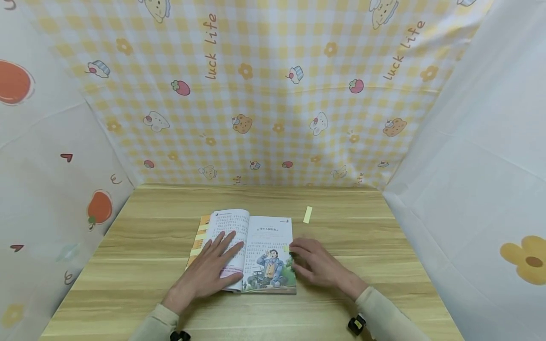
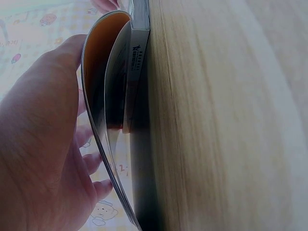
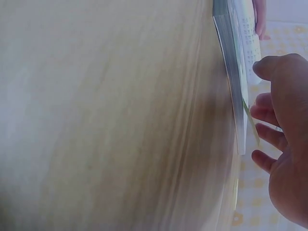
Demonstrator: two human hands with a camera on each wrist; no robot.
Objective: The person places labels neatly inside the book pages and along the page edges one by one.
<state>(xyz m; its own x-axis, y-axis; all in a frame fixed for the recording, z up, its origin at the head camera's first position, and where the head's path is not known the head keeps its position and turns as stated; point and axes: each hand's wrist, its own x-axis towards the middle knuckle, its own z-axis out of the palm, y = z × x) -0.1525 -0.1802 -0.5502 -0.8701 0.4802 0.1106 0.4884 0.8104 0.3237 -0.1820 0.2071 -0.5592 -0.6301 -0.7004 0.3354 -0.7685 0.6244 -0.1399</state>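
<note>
An open book point(image 1: 268, 237) with an illustrated right page lies on the table. My left hand point(image 1: 209, 270) rests with spread fingers on the left page; in the left wrist view, that side of the book point(image 2: 98, 62) bows up off the table. Beside the right page's outer edge is my right hand point(image 1: 317, 263), its fingertips close to a small pale yellow sticky tab point(image 1: 286, 248). The right wrist view shows the yellow tab point(image 3: 252, 122) sticking out past the page edge, near loosely bent fingers. Whether those fingertips touch it I cannot tell.
A pale yellow paper strip point(image 1: 307, 214) lies on the wooden table point(image 1: 341, 208) beyond the book's top right corner. An orange page or cover with pale strips point(image 1: 198, 239) shows at the book's left edge. Patterned cloth point(image 1: 264, 104) stands behind the table, with white cloth at both sides.
</note>
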